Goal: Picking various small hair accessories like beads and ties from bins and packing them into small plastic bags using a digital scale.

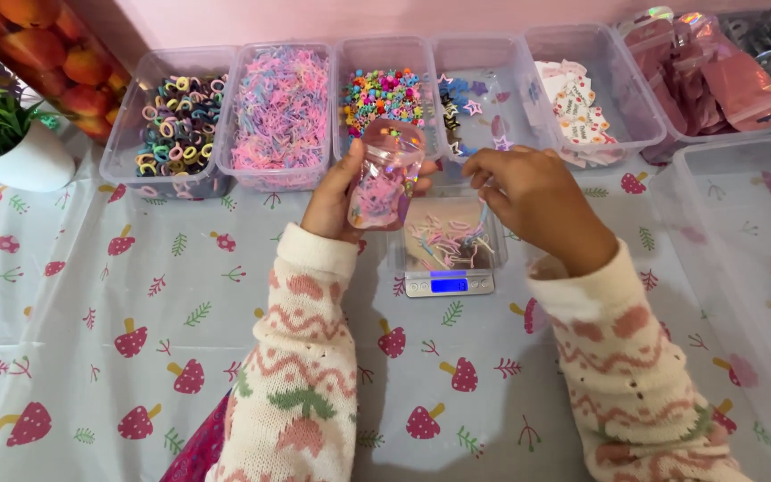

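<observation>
- A small clear pouch stands upright in the air just above the far edge of a small digital scale; it already holds a loose mix of pink and pastel elastic bands, with a few coloured beads showing near its open top.
- The left hand is curled around the pouch from its left side, fingers wrapped behind it and the thumb in front, so it has a firm hold.
- The right hand hovers just right of the pouch and over the scale, fingers drawn together in a pinch; whether anything is between the fingertips I cannot tell.
- On the scale sits a clear tray with a thin scatter of pastel bands, and the blue display is lit.
- This looks like the filling step: weighed pieces moving from the scale into the pouch.
- The next move seems to call for a fine pinch on the thin bands and a steady pouch mouth, kept upright so nothing spills.
- Behind the scale runs a row of clear bins: thick hair ties, pink and lilac bands, bright beads, stars and paper tags.
- Pink packets lie at the far right; a potted plant stands far left on the strawberry-print tablecloth.
</observation>
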